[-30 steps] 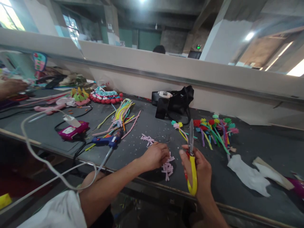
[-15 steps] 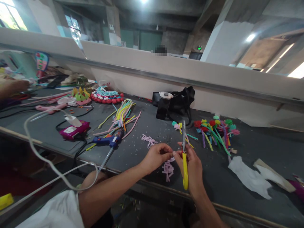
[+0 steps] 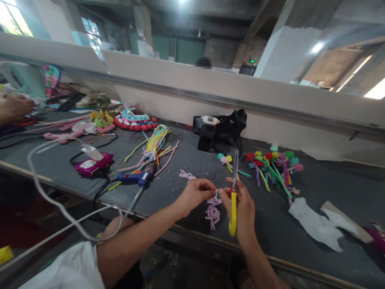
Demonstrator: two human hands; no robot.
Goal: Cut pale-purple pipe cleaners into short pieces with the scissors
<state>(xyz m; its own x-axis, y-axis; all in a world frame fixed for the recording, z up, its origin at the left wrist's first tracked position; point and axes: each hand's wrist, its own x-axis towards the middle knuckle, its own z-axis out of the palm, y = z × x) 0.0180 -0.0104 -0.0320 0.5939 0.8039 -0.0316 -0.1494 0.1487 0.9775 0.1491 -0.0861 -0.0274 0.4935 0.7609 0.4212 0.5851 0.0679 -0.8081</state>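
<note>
1. Yellow-and-red-handled scissors [image 3: 233, 212] are being gripped in the right hand [image 3: 245, 206].
2. The left hand [image 3: 195, 196] is being held nearby, fingertips bunched; whether anything is being pinched cannot be told.
3. Between them, cut lilac strips [image 3: 213, 213] are being supported by the dark table [image 3: 189, 158].

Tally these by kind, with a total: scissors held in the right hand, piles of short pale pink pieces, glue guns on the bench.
Scissors in the right hand: 1
Piles of pale pink pieces, near pile and far pile: 2
Glue guns, blue one and pink one: 2
Total: 5
</note>
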